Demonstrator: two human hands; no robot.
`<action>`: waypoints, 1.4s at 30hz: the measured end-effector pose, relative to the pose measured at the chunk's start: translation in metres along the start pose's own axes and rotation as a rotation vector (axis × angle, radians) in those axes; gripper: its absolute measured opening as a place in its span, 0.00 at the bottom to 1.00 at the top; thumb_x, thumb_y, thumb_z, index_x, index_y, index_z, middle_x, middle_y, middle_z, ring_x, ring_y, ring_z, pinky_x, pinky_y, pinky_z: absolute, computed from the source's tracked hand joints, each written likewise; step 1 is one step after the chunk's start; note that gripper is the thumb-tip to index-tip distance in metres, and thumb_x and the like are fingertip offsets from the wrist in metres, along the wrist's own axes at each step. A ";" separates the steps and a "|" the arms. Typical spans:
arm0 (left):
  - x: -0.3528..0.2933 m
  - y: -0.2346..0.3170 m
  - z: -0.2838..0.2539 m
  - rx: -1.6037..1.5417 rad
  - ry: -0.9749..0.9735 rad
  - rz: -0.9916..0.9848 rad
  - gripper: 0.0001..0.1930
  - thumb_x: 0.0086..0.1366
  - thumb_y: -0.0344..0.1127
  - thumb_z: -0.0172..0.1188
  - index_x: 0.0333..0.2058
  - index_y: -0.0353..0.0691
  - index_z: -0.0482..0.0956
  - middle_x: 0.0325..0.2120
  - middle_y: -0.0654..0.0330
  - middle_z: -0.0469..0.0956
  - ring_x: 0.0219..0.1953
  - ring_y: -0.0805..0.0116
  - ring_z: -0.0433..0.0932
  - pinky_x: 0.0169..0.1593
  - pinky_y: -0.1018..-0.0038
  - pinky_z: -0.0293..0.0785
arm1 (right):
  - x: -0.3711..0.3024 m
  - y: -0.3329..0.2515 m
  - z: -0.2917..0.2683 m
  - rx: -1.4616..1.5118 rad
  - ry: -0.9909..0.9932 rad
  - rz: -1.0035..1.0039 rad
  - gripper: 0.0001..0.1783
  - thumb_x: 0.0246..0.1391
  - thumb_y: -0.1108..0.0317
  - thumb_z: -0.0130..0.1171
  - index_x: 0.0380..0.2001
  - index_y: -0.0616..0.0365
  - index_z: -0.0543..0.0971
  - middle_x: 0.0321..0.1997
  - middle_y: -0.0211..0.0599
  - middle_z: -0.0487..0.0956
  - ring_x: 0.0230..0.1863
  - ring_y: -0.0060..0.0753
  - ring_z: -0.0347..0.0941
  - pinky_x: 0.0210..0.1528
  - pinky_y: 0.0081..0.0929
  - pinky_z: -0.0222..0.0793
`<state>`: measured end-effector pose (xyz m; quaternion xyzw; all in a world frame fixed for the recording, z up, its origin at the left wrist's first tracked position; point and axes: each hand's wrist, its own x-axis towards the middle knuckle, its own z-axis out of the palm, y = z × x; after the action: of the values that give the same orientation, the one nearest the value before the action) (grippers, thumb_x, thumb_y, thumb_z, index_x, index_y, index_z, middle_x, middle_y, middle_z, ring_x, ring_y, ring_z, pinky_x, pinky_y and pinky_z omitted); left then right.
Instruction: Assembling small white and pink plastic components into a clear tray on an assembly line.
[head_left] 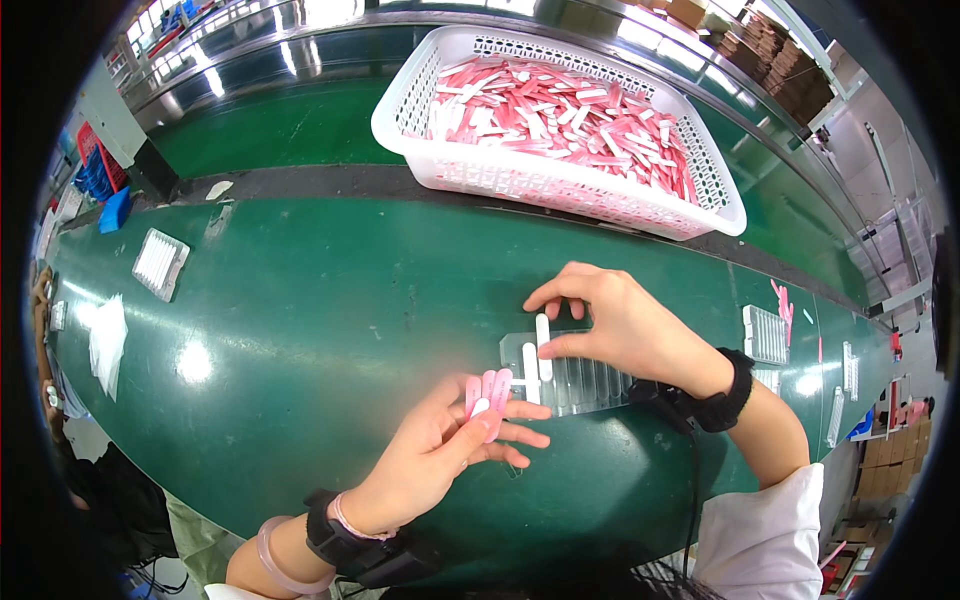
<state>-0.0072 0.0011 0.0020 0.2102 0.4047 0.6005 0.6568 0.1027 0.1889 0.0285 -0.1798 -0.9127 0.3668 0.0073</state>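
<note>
We see a long white stick point(544, 332) at the left end of a clear tray point(590, 392), which lies between the far edge and the near edge of the green table point(330, 280). The stick is long from far edge to near edge, with one round end facing the far edge. Another white stick point(531, 366) lies just left of it, pointing nearly the same way. Our right hand point(628, 318) has its thumb on the first stick, and its thumb and pointing finger are bent and apart at the tips; we cannot tell if they grip it. Our left hand point(445, 440) pinches a small fan of pink sticks point(489, 384) under its thumb, while its other fingers spread out. The pink sticks' round ends face the far edge, leaning a bit right. They have tiny marks that we cannot read. By the table's far edge is a big white basket point(540, 180) full of pink and white pieces point(560, 110). Near the table's left edge, a small tray point(160, 263) holds a row of white sticks. Toward the right edge is another ridged tray point(766, 335).
</note>
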 end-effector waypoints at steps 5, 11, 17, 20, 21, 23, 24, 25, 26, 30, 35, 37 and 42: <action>0.000 -0.001 -0.001 0.073 0.014 0.048 0.08 0.64 0.29 0.43 0.41 0.34 0.63 0.42 0.44 0.70 0.42 0.58 0.74 0.41 0.70 0.72 | -0.014 -0.018 0.006 0.188 -0.113 -0.086 0.21 0.39 0.67 0.63 0.38 0.63 0.71 0.34 0.40 0.71 0.36 0.32 0.69 0.38 0.26 0.67; 0.000 -0.001 -0.002 0.092 0.063 0.030 0.12 0.64 0.31 0.43 0.43 0.32 0.66 0.41 0.46 0.71 0.40 0.59 0.74 0.41 0.71 0.72 | -0.027 -0.025 0.014 0.818 0.025 0.184 0.04 0.45 0.79 0.57 0.28 0.66 0.76 0.30 0.35 0.77 0.30 0.22 0.73 0.33 0.17 0.71; -0.002 0.003 0.002 0.086 0.076 -0.004 0.15 0.65 0.32 0.42 0.47 0.31 0.63 0.42 0.45 0.71 0.41 0.58 0.74 0.42 0.70 0.72 | -0.049 -0.004 0.020 -0.301 0.251 -0.429 0.07 0.39 0.76 0.58 0.25 0.64 0.71 0.32 0.41 0.74 0.33 0.39 0.72 0.30 0.27 0.70; -0.001 0.001 0.004 0.058 0.055 0.009 0.15 0.65 0.31 0.41 0.48 0.31 0.61 0.44 0.44 0.69 0.42 0.57 0.73 0.43 0.69 0.71 | -0.062 -0.007 0.030 -0.368 0.230 -0.455 0.10 0.40 0.73 0.58 0.29 0.64 0.72 0.33 0.40 0.74 0.36 0.38 0.70 0.32 0.29 0.68; -0.001 0.001 0.004 0.041 0.031 0.019 0.15 0.65 0.30 0.39 0.49 0.31 0.60 0.45 0.44 0.68 0.43 0.56 0.73 0.45 0.68 0.71 | -0.066 -0.010 0.029 -0.390 0.238 -0.468 0.11 0.40 0.73 0.59 0.30 0.64 0.72 0.32 0.40 0.74 0.36 0.38 0.70 0.32 0.29 0.68; 0.000 -0.003 0.004 0.043 0.019 0.017 0.15 0.65 0.30 0.41 0.48 0.30 0.61 0.44 0.44 0.69 0.43 0.57 0.73 0.44 0.69 0.71 | -0.070 -0.014 0.026 -0.370 0.217 -0.434 0.13 0.41 0.72 0.59 0.33 0.62 0.73 0.30 0.38 0.74 0.35 0.37 0.70 0.32 0.29 0.67; -0.001 -0.005 0.003 0.045 0.002 0.013 0.15 0.64 0.31 0.42 0.48 0.30 0.61 0.43 0.45 0.70 0.42 0.57 0.74 0.42 0.70 0.71 | -0.069 -0.016 0.027 -0.202 0.242 -0.324 0.13 0.41 0.71 0.60 0.33 0.62 0.73 0.29 0.39 0.74 0.34 0.37 0.70 0.32 0.28 0.67; -0.001 -0.005 0.004 0.048 0.000 0.010 0.15 0.64 0.31 0.42 0.48 0.30 0.61 0.43 0.45 0.70 0.42 0.57 0.74 0.42 0.70 0.71 | -0.067 -0.021 0.028 -0.034 0.267 -0.213 0.13 0.42 0.71 0.60 0.33 0.62 0.73 0.29 0.39 0.74 0.32 0.36 0.71 0.31 0.27 0.68; -0.002 -0.006 0.004 0.095 -0.029 -0.007 0.14 0.64 0.30 0.42 0.47 0.30 0.62 0.43 0.45 0.70 0.42 0.57 0.74 0.43 0.69 0.71 | -0.063 -0.030 0.030 0.177 0.266 -0.045 0.10 0.44 0.71 0.59 0.32 0.63 0.74 0.28 0.38 0.74 0.29 0.31 0.72 0.29 0.24 0.68; -0.002 -0.006 0.005 0.147 -0.081 -0.013 0.15 0.65 0.31 0.41 0.48 0.29 0.63 0.43 0.46 0.70 0.43 0.58 0.73 0.44 0.69 0.72 | -0.055 -0.028 0.034 0.680 0.202 0.059 0.04 0.47 0.77 0.55 0.28 0.66 0.75 0.29 0.36 0.76 0.29 0.23 0.73 0.34 0.19 0.71; -0.002 -0.002 0.006 0.138 -0.022 -0.074 0.18 0.66 0.33 0.40 0.51 0.30 0.60 0.43 0.46 0.70 0.42 0.58 0.74 0.43 0.69 0.72 | -0.054 -0.010 0.018 -0.083 0.576 -0.218 0.03 0.43 0.78 0.56 0.24 0.63 0.74 0.26 0.37 0.75 0.29 0.33 0.74 0.31 0.23 0.71; -0.002 0.000 0.007 0.141 -0.026 -0.075 0.18 0.66 0.33 0.40 0.52 0.30 0.59 0.44 0.46 0.70 0.42 0.58 0.74 0.43 0.69 0.72 | -0.060 -0.004 0.027 -0.434 0.354 -0.360 0.04 0.40 0.77 0.54 0.25 0.62 0.73 0.29 0.38 0.75 0.34 0.35 0.72 0.33 0.25 0.69; -0.002 -0.003 0.008 0.065 -0.042 -0.079 0.19 0.66 0.33 0.39 0.53 0.30 0.57 0.45 0.47 0.68 0.42 0.59 0.74 0.42 0.71 0.72 | -0.077 -0.018 0.038 -0.586 0.340 -0.411 0.13 0.37 0.74 0.61 0.31 0.64 0.74 0.31 0.38 0.75 0.36 0.38 0.72 0.31 0.29 0.67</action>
<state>0.0008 0.0001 0.0046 0.2279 0.4181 0.5559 0.6814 0.1631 0.1257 0.0217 -0.0463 -0.9815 0.0465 0.1800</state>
